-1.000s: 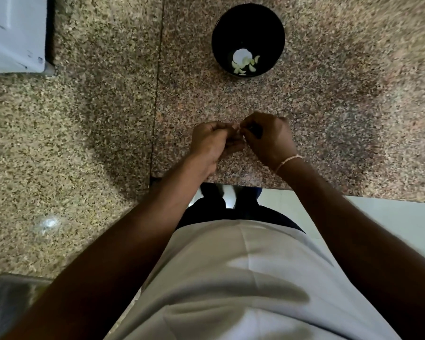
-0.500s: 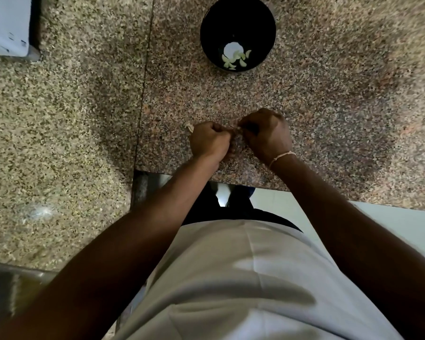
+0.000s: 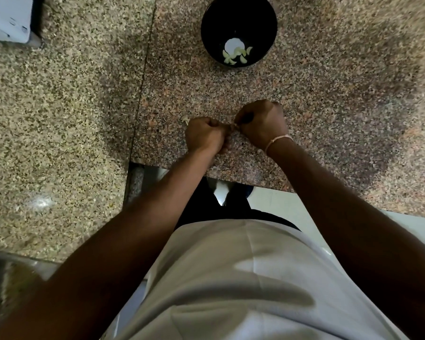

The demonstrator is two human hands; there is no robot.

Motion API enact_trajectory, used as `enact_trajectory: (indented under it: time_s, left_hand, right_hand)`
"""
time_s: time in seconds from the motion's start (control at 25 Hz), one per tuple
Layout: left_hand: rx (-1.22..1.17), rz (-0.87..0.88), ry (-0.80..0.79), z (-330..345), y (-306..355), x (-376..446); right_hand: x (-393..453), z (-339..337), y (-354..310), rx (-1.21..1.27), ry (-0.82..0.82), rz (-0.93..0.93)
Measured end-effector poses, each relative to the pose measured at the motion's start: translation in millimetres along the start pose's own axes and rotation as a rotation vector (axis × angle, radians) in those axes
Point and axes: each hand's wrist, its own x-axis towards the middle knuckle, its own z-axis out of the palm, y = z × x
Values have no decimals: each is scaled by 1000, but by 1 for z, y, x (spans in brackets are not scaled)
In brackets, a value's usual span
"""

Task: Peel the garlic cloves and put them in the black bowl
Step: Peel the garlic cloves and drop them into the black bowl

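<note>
My left hand (image 3: 205,136) and my right hand (image 3: 263,122) meet just above the granite counter near its front edge, fingers curled. Between their fingertips they pinch a small garlic clove (image 3: 233,125), mostly hidden by the fingers. The black bowl (image 3: 260,18) stands farther back on the counter, straight beyond my hands, with several peeled pale cloves (image 3: 236,55) lying in its bottom. A pale scrap of garlic skin (image 3: 186,120) lies on the counter by my left knuckles.
The speckled granite counter (image 3: 341,99) spreads left and right, with a seam (image 3: 145,82) left of the bowl. A white appliance corner (image 3: 8,18) sits at the far left. A steel sink rim (image 3: 8,271) shows at the lower left.
Both hands stay together on the clove, the left hand's fist turning slightly. The view has shifted a little, so the bowl sits higher in the frame.
</note>
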Motion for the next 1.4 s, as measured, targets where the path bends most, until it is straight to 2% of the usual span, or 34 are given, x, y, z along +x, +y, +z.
enact_trajectory:
  time_s: [0.52,0.72,1.16,1.4]
  left_hand:
    - [34,9,58,1,2,-4]
    - [43,20,69,2,1,-4]
    - [-14,13,18,-1,2,-5]
    - [-11,9,32,-1,3,-4]
  right_hand:
    - [-6,1,-2,-45,17,-17]
    - [-12,3,-8,-202,9,-130]
    - [11,-5,-14,-196,-148,-41]
    - [10,-5,-14,-178,-134,-25]
